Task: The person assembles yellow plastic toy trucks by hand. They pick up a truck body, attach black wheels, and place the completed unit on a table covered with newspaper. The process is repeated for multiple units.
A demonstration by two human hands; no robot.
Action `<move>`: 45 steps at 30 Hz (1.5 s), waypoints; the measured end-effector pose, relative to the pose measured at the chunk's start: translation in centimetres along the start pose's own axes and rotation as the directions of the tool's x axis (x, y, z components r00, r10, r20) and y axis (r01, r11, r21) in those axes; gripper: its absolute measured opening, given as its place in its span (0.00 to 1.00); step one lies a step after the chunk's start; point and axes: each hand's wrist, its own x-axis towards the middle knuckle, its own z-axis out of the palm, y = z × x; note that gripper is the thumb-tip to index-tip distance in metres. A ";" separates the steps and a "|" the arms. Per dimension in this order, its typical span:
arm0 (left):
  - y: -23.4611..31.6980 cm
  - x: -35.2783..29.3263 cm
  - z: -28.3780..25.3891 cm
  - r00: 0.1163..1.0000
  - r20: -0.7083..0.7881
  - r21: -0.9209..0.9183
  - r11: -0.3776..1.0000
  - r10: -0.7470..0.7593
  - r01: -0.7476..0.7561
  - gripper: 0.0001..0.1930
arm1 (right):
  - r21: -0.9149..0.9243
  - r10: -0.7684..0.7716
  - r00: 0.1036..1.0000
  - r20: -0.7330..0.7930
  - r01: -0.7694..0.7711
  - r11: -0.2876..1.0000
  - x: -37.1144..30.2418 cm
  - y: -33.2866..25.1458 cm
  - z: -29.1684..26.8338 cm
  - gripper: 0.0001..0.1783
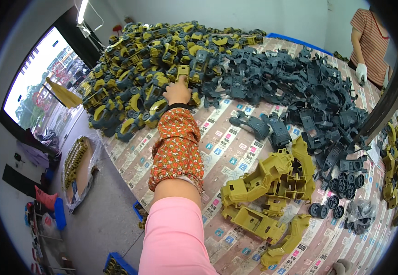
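Note:
My left hand [178,93] reaches far forward to the edge of a big heap of toy trucks [130,78] in yellow and dark grey. Its fingers are closed around a toy truck with a yellow cab [183,70]; the hand covers much of that truck. A larger grey-topped toy vehicle [201,60] lies just right of the fingers. My right hand is out of the picture. Nearer on the table sit several large yellow plastic truck bodies [254,183], some stacked or leaning together.
Dark grey plastic chassis parts [272,78] form a wide pile at the back right. Black wheels [345,183] lie beside a clear plastic bag [363,215]. A dark post [384,107] rises at right. Another person's gloved hand [361,73] is at the far right. Blue crates [118,263] stand below the table's left edge.

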 end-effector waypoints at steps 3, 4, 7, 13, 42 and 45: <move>-0.7 -0.6 0.7 0.969 -0.228 -0.048 0.993 0.094 -0.107 0.25 | 0.009 0.008 1.000 -0.008 -0.008 1.000 -0.5 1.0 0.7 0.13; -0.6 -1.1 0.4 0.943 -0.307 -0.046 0.987 0.131 -0.152 0.23 | 0.011 0.010 1.000 -0.012 -0.010 1.000 -0.7 1.1 0.8 0.13; -0.2 -2.5 -2.7 0.863 -0.495 -0.243 0.936 0.106 -0.254 0.19 | -0.018 0.025 1.000 -0.009 -0.025 1.000 -0.5 0.4 0.5 0.13; -3.4 -8.1 -7.6 0.888 -0.448 -0.638 0.733 -0.107 -0.234 0.17 | 0.075 0.022 1.000 0.013 -0.023 0.997 0.2 -0.5 -0.8 0.12; 3.3 -61.0 -21.7 0.729 0.238 -0.877 0.464 0.642 -0.123 0.43 | 0.361 -0.222 0.973 0.060 0.187 0.914 -1.5 1.1 -5.4 0.16; 5.7 -62.9 -20.3 0.688 0.201 -0.625 0.632 0.698 -0.458 0.42 | 0.332 -0.205 0.977 0.052 0.177 0.927 -1.6 0.8 -6.5 0.15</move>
